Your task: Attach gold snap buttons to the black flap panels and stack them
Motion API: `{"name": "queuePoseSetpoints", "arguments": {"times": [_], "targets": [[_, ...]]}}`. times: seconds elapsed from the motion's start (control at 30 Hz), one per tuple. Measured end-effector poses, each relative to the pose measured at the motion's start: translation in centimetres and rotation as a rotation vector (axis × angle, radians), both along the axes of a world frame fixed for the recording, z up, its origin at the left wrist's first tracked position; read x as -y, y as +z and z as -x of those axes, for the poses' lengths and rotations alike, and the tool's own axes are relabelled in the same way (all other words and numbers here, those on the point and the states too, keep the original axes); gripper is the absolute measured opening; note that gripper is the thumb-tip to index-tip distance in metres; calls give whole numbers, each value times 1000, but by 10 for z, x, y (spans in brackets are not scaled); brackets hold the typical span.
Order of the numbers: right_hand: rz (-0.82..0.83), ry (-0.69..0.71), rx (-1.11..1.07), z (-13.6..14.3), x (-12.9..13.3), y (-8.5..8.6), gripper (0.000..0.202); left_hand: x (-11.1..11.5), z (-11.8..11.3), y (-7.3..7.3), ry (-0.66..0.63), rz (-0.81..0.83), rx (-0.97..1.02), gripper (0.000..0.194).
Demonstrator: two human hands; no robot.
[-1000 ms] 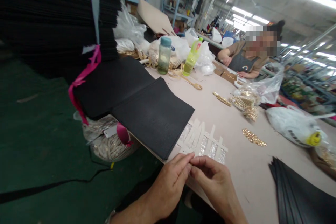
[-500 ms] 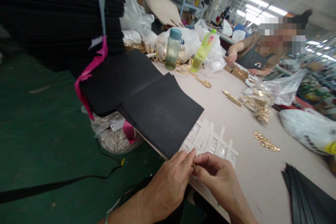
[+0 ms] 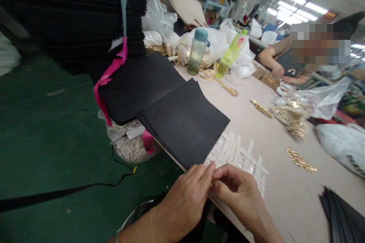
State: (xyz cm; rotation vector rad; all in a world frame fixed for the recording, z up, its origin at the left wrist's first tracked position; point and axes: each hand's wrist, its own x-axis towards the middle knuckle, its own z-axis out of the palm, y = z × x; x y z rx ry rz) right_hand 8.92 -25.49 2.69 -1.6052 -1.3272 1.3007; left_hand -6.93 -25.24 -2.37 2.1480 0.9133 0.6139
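At the near edge of the table, my left hand and my right hand meet fingertip to fingertip. Both are closed in a pinch around something small, mostly hidden by the fingers; only a brownish bit shows between them. Just beyond my fingers lies a clear plastic-covered patch with pale strips on it. A stack of black leather-like sheets borders that patch on the left, its corner close to my left hand. Gold chain pieces lie on the tabletop to the right.
A blue-capped bottle and a green bottle stand at the back. More gold chains spill by a clear bag. Black pieces lie front right. A tall black stack rises at left. A co-worker sits across the table.
The view has turned slightly left, so the table's things sit further right. My hands keep the same pinch. The co-worker's head is lower and a hand has moved toward the other.
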Motion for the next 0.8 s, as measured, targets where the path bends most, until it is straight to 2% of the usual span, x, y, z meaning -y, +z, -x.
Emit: {"name": "queuePoseSetpoints", "arguments": {"times": [0.17, 0.3, 0.47, 0.53, 0.63, 0.7, 0.8], "targets": [[-77, 6, 21, 8, -6, -4, 8, -3, 9, 6, 41, -18, -16, 49], [-112, 66, 65, 16, -9, -6, 8, -5, 16, 10, 88, -2, 10, 48], [-259, 141, 149, 30, -18, -2, 10, -5, 28, 9, 283, 84, 181, 45], [-353, 141, 207, 33, -32, -3, 13, -5, 35, 7, 417, 218, 344, 39], [-509, 144, 346, 31, -67, -12, 15, -5, 46, 1, 630, 555, 698, 28], [-587, 149, 425, 29, -93, -21, 16, -6, 52, -4, 715, 747, 887, 24], [-634, 243, 551, 23, -117, -32, 19, -7, 56, -12, 754, 848, 905, 25]]}}
